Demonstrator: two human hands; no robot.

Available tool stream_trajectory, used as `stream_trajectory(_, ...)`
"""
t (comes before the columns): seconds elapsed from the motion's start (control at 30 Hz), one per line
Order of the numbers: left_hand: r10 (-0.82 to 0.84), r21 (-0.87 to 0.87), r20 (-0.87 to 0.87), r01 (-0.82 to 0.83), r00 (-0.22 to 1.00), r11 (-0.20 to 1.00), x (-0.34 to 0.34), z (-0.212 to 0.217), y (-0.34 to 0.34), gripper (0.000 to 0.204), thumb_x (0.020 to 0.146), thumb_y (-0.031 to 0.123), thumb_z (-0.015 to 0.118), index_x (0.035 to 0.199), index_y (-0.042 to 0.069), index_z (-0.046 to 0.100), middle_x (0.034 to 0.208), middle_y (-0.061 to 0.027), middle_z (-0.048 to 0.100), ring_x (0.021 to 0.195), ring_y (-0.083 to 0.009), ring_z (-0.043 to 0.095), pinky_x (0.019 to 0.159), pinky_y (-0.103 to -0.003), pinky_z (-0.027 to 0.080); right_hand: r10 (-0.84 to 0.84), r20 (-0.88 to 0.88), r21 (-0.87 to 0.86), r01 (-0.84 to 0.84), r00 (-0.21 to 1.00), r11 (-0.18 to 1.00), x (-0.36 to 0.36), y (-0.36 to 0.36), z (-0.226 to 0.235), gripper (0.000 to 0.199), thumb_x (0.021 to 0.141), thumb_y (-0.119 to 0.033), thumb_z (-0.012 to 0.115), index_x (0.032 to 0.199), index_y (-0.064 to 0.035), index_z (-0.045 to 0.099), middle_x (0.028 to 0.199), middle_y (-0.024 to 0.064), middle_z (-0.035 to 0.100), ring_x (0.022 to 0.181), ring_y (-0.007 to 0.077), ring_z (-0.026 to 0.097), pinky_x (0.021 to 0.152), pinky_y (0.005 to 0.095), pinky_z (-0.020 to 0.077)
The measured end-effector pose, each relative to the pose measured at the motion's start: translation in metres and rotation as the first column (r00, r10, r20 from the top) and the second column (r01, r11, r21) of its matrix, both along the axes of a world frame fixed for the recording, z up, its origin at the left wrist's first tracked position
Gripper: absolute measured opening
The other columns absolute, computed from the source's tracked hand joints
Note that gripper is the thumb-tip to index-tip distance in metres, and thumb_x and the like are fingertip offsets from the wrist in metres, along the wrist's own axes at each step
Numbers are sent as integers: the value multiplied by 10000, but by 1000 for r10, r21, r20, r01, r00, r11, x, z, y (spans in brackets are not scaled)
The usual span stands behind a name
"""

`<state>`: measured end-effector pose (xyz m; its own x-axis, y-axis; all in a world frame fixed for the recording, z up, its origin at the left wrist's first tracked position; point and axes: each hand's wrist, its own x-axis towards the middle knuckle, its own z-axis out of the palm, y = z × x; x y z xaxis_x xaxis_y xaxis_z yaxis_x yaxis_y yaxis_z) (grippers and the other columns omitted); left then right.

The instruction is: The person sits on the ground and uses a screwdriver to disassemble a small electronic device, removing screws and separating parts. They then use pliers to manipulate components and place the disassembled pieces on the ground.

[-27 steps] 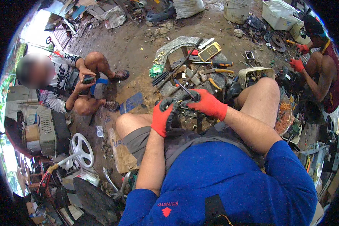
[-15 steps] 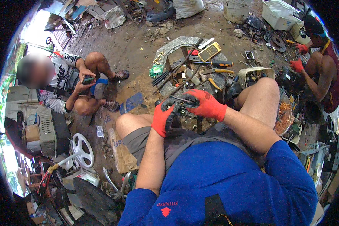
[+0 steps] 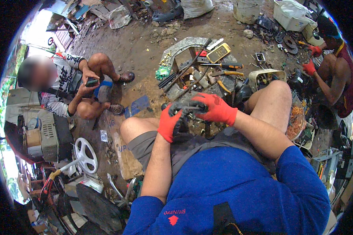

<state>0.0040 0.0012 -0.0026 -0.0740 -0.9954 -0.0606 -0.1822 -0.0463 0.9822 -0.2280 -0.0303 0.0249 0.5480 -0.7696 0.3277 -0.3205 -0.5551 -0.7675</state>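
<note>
Both my hands wear red gloves with dark palms and meet above my lap. My left hand (image 3: pixel 170 121) is closed around a small dark part whose kind I cannot make out. Close beside it, my right hand (image 3: pixel 215 109) curls its fingers on a thin greyish bar-like piece (image 3: pixel 187 107) that spans the gap between the gloves. Just beyond lie a yellow handheld meter (image 3: pixel 219 53), an orange-and-black screwdriver (image 3: pixel 233 65), pliers (image 3: pixel 232 73) with orange-yellow handles and a green circuit board (image 3: pixel 162 72).
A broken stone ring (image 3: pixel 179 46) surrounds the tools and scrap. At left a person (image 3: pixel 64 78) squats with a phone-like device; at right another person (image 3: pixel 337 74) in red gloves works. A bowl of copper-coloured scraps (image 3: pixel 296 122) sits by my right knee. A white wheel (image 3: pixel 86 156) stands left.
The thin piece between my gloves has turned slightly and now looks lighter and flatter. My hands have barely shifted. The two other people stay in place.
</note>
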Motion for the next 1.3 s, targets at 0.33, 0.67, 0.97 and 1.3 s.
stream_trajectory(0.33,82,49,116,-88,990,995,-10,7,3,341,798,211,728,1061,5,662,998,-97,699,917,-176,632,837,-334,497,-197,319,752,-121,927,648,7,0,6,290,838,-103,671,1112,-25,618,1008,21,663,885,115,600,810,295,492)
stream_trajectory(0.67,-10,117,-170,30,985,993,-5,-8,7,311,851,143,681,1121,-5,639,997,-52,699,899,-116,617,818,-304,498,-85,98,216,62,992,974,10,14,-1,500,724,-158,768,1173,-28,591,1072,137,672,966,242,655,855,340,506)
stream_trajectory(0.97,101,-39,-90,-105,991,994,-19,3,4,259,846,172,687,1038,6,636,943,-59,679,854,-124,604,793,-294,490,-315,230,733,49,921,679,4,4,-26,445,795,-178,739,1178,-13,584,1048,88,659,953,180,617,831,324,493)
stream_trajectory(1.3,228,-369,195,-144,954,918,-32,27,13,312,781,136,709,1044,-7,620,1012,-163,644,919,-275,646,835,-348,494,-380,305,894,-125,874,431,5,1,15,243,841,-157,697,1027,-9,647,883,33,676,793,151,625,714,296,506)
